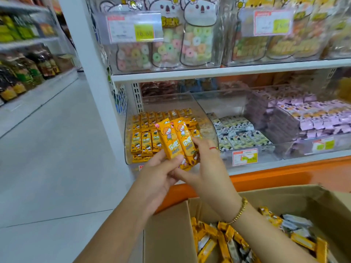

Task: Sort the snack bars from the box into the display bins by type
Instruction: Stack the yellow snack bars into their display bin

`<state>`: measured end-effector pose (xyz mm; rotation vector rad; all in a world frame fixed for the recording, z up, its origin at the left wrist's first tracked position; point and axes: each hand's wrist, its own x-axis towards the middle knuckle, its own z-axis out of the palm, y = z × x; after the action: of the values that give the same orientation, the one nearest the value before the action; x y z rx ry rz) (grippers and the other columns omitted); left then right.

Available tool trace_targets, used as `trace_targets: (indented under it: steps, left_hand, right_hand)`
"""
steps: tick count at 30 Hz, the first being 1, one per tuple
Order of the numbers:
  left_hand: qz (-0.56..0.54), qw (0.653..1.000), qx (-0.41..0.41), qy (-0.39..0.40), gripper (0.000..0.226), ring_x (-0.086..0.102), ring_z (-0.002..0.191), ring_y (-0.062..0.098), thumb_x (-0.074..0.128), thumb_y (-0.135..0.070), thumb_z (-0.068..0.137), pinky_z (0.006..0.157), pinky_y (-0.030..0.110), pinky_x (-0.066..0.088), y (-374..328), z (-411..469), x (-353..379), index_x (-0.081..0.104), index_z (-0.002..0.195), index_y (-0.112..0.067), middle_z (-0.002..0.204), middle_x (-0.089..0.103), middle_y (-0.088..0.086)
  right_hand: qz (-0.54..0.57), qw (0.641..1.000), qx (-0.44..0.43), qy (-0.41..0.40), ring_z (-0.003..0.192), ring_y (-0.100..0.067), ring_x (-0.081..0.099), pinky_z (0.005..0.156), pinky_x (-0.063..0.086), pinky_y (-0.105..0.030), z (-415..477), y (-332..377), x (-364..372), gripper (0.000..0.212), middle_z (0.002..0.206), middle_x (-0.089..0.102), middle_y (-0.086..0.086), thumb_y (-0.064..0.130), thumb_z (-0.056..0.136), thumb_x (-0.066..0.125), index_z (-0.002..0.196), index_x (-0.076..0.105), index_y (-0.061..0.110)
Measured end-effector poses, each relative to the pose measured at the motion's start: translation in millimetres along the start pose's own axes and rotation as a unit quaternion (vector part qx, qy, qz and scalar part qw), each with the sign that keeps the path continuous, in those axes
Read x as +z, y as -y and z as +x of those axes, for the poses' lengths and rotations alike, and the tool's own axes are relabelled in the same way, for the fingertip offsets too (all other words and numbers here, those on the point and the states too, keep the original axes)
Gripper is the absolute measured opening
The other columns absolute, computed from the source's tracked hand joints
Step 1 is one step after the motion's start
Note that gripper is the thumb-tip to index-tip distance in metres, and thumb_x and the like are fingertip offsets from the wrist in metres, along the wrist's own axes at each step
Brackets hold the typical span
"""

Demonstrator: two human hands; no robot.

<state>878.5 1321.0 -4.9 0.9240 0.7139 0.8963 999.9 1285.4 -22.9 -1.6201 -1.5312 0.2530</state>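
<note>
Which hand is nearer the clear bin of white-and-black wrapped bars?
Right. The right hand is just left of that clear plastic bin; the left hand is farther left.

Orange cartoon-printed snack bars [175,141], lilac packets [321,115] (one bin over), brown box [167,236].

The cardboard box [167,234] is cut off by the lower and the right edge, so part of its content does not show. The thumb of the left hand [159,179] covers the lower ends of the two orange bars [176,139]. The print on the price tags [133,28] is too blurred to read, and the bottles [24,71] at the far left are blurred too.
</note>
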Motion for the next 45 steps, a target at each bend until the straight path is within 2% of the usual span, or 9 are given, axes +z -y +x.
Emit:
trace_targets:
  steps: [4, 6, 9, 11, 18, 22, 29, 39, 45]
  left_hand:
    - [0.01, 1.0, -0.007, -0.019, 0.022, 0.068, 0.094, 0.013, 0.055, -0.015, 0.091, 0.082, 0.027, 0.057, -8.8, 3.1, -7.7, 0.065, 0.111, -0.013, 0.106, 0.072, 0.004]
    - [0.201, 0.976, 0.016, -0.084, 0.026, 0.065, 0.101, 0.012, 0.056, -0.025, 0.093, 0.094, 0.029, 0.05, -10.7, 6.1, -17.7, 0.065, 0.115, -0.014, 0.108, 0.07, 0.001]
    - [0.565, 0.804, 0.103, -0.154, 0.029, 0.061, 0.102, 0.011, 0.056, -0.026, 0.094, 0.087, 0.023, 0.045, -5.1, 6.7, -37.0, 0.063, 0.121, -0.02, 0.113, 0.067, -0.005]
    - [0.627, 0.753, 0.122, -0.157, 0.029, 0.06, 0.106, 0.011, 0.053, -0.025, 0.095, 0.086, 0.023, 0.044, 0.1, 4.9, -42.0, 0.063, 0.122, -0.024, 0.119, 0.066, -0.005]
    - [0.651, 0.724, 0.169, -0.152, 0.029, 0.058, 0.109, 0.014, 0.052, -0.023, 0.094, 0.088, 0.022, 0.042, 0.9, 4.2, -43.9, 0.064, 0.121, -0.021, 0.119, 0.065, -0.003]
    - [0.601, 0.762, 0.209, -0.119, 0.023, 0.062, 0.101, 0.015, 0.058, -0.017, 0.091, 0.087, 0.023, 0.043, 16.1, -0.9, -32.9, 0.069, 0.111, -0.016, 0.11, 0.069, -0.003]
    - [0.669, 0.739, -0.04, 0.062, 0.028, 0.057, 0.112, 0.019, 0.055, -0.019, 0.094, 0.085, 0.02, 0.039, 126.3, -25.2, -26.9, 0.061, 0.121, -0.016, 0.122, 0.063, 0.003]
    - [0.719, 0.591, -0.28, 0.235, 0.093, 0.042, 0.131, 0.023, 0.054, -0.04, 0.094, 0.099, 0.026, 0.038, 180.9, -42.1, -19.4, -0.014, 0.15, -0.01, 0.155, 0.025, 0.011]
    - [0.74, 0.558, -0.28, 0.253, 0.098, 0.043, 0.13, 0.025, 0.054, -0.045, 0.092, 0.095, 0.027, 0.039, 182.5, -34.4, -17.5, -0.015, 0.149, -0.007, 0.159, 0.012, 0.011]
  right_hand:
    - [-0.022, 0.999, 0.005, -0.041, 0.108, -0.017, 0.047, 0.087, 0.043, -0.031, 19.2, 11.6, 10.6, 0.064, 0.116, 0.049, -0.001, 0.039, 0.072, 0.073, 0.127, 0.049, 0.015]
    - [-0.072, 0.996, 0.043, -0.042, 0.11, -0.023, 0.047, 0.087, 0.041, -0.034, 40.3, 7.1, 10.7, 0.062, 0.115, 0.052, -0.008, 0.04, 0.072, 0.073, 0.121, 0.05, 0.01]
    - [-0.17, 0.975, 0.143, 0.034, 0.116, -0.03, 0.047, 0.088, 0.042, -0.035, 75.4, -6.7, 14.7, 0.069, 0.121, 0.053, -0.016, 0.044, 0.074, 0.073, 0.122, 0.045, 0.003]
    - [-0.191, 0.959, 0.192, 0.087, 0.119, -0.031, 0.049, 0.09, 0.045, -0.037, 92.1, -13.2, 24.9, 0.075, 0.127, 0.053, -0.016, 0.046, 0.076, 0.073, 0.127, 0.04, 0.003]
    - [-0.057, 0.971, 0.166, 0.162, 0.119, -0.025, 0.053, 0.092, 0.045, -0.034, 102.8, -13.6, 39.6, 0.062, 0.135, 0.053, -0.011, 0.047, 0.091, 0.058, 0.137, 0.046, 0.006]
    - [0.035, 0.998, 0.057, 0.016, 0.098, -0.016, 0.06, 0.083, 0.047, -0.029, 69.6, -22.1, 16.6, 0.026, 0.11, 0.066, -0.004, 0.025, 0.091, 0.06, 0.114, 0.063, 0.011]
    - [0.01, 0.984, 0.057, 0.166, 0.064, -0.012, 0.053, 0.061, 0.041, -0.021, -29.0, -118.4, -13.3, 0.018, 0.068, 0.06, -0.001, 0.017, 0.088, 0.064, 0.075, 0.062, 0.004]
    - [-0.142, 0.681, 0.267, 0.667, 0.11, -0.026, 0.058, 0.088, 0.05, -0.035, -194.6, -268.6, 22.1, 0.041, 0.122, 0.061, -0.005, 0.016, 0.086, 0.07, 0.126, 0.059, 0.012]
    - [-0.111, 0.633, 0.232, 0.731, 0.123, -0.028, 0.052, 0.094, 0.051, -0.047, -218.7, -276.1, 31.5, 0.051, 0.146, 0.042, -0.004, -0.004, 0.091, 0.054, 0.137, 0.047, 0.017]
